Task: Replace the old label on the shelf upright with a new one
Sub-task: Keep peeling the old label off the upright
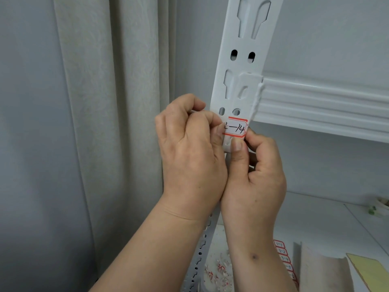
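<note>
A white metal shelf upright with keyhole slots runs up the middle of the view. A small white label with a red border, handwritten "-14", lies across it just below two oval holes. My left hand has its fingers curled, and its thumb covers the label's left end. My right hand pinches the label's lower right corner between thumb and forefinger.
A white shelf beam runs right from the upright. On the lower shelf lie a sheet of red-bordered labels, torn label scraps, a yellow pad and a beige folded thing. A grey curtain hangs at the left.
</note>
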Motion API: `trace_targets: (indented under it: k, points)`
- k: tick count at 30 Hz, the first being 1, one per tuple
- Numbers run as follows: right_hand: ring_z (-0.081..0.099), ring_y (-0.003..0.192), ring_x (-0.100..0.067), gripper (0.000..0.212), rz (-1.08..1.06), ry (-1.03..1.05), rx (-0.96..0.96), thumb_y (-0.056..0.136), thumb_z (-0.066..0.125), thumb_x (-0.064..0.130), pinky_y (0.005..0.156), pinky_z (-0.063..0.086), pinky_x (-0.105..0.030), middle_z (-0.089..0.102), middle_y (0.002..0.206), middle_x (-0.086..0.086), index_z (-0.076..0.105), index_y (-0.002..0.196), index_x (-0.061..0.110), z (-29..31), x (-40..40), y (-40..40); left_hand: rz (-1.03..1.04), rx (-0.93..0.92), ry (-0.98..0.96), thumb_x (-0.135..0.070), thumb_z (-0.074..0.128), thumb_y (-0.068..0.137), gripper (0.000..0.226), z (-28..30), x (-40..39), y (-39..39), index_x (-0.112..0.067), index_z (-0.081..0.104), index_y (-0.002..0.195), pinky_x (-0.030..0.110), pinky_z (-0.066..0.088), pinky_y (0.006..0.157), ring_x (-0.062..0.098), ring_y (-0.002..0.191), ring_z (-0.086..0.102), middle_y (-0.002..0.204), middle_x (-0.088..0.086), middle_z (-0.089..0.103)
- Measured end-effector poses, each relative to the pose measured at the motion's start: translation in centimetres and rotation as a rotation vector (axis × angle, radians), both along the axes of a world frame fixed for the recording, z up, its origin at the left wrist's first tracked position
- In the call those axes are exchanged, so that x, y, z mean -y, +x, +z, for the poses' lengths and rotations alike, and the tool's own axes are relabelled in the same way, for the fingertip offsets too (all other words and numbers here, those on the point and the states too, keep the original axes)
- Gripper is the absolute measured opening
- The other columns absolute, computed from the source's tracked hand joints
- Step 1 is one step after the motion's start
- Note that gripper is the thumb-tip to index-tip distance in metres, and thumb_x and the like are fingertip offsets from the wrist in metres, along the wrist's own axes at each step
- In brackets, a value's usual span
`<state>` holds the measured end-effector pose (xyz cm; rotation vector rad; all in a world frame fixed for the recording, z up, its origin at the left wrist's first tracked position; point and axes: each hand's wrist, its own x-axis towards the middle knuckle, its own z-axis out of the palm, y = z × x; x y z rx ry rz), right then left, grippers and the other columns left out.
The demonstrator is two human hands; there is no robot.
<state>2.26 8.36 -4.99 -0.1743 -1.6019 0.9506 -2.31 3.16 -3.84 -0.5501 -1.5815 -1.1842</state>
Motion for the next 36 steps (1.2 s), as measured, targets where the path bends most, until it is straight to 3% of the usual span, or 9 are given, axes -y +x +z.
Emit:
trace_targets:
  k: [8,12,15,18,25,32,36]
  points:
    - [0.063,0.086,-0.007,0.015,-0.018,0.007,0.011,0.093,0.053,0.028,0.071,0.047,-0.016,0.066,0.093,0.015,0.064,0.103,0.026,0.0,0.0,0.0,-0.124,0.068,0.054,-0.016,0.061,0.089,0.009,-1.0,0.3,0.6,-0.009,0.067,0.091,0.007,0.027,0.099,0.008,0.108,0.038,0.118,0.000,0.046]
    - [0.064,0.086,-0.007,0.014,-0.019,0.008,0.011,0.093,0.053,0.028,0.071,0.049,-0.020,0.067,0.095,0.014,0.063,0.103,0.027,0.0,-0.1,0.0,-0.126,0.070,0.094,-0.017,0.066,0.088,0.012,-1.2,0.4,0.9,-0.009,0.066,0.096,0.012,0.034,0.098,0.006,0.109,0.041,0.114,-0.006,0.043]
    - [0.064,0.087,-0.009,0.015,-0.017,0.008,0.010,0.094,0.053,0.028,0.072,0.051,-0.024,0.067,0.096,0.013,0.063,0.104,0.026,-0.1,-0.1,0.0,-0.112,0.061,0.112,-0.013,0.071,0.086,0.009,-0.9,0.3,0.7,-0.008,0.067,0.093,0.018,0.040,0.096,0.010,0.107,0.046,0.111,-0.005,0.045]
    - [0.063,0.086,-0.008,0.016,-0.015,0.011,0.002,0.094,0.052,0.028,0.072,0.049,-0.019,0.067,0.096,0.012,0.064,0.105,0.024,-0.1,-0.1,-0.1,-0.104,0.027,0.119,-0.008,0.072,0.085,0.005,-0.8,0.1,0.5,-0.007,0.070,0.089,0.023,0.044,0.092,0.013,0.103,0.048,0.107,-0.003,0.047]
    - [0.064,0.086,-0.008,0.017,-0.003,0.011,0.001,0.094,0.052,0.030,0.071,0.048,-0.016,0.067,0.096,0.012,0.064,0.105,0.024,0.0,-0.2,0.0,-0.066,-0.017,0.123,-0.007,0.071,0.087,0.003,-0.5,-0.3,0.3,-0.004,0.070,0.085,0.023,0.046,0.088,0.016,0.098,0.051,0.104,-0.002,0.050]
    - [0.063,0.085,-0.007,0.018,0.000,-0.007,-0.004,0.093,0.052,0.031,0.069,0.044,-0.009,0.067,0.096,0.012,0.064,0.104,0.024,-0.1,0.0,-0.1,-0.050,-0.010,0.053,-0.007,0.070,0.086,0.004,-0.3,0.0,0.0,-0.005,0.069,0.083,0.011,0.033,0.093,0.015,0.102,0.044,0.108,0.000,0.047]
    - [0.062,0.085,-0.007,0.016,-0.010,-0.013,0.002,0.094,0.052,0.029,0.069,0.046,-0.013,0.066,0.095,0.013,0.063,0.105,0.025,-0.1,0.1,-0.2,-0.117,0.036,0.050,-0.010,0.069,0.086,0.002,-0.4,0.3,0.2,-0.009,0.069,0.085,0.011,0.035,0.093,0.011,0.103,0.044,0.108,-0.002,0.047]
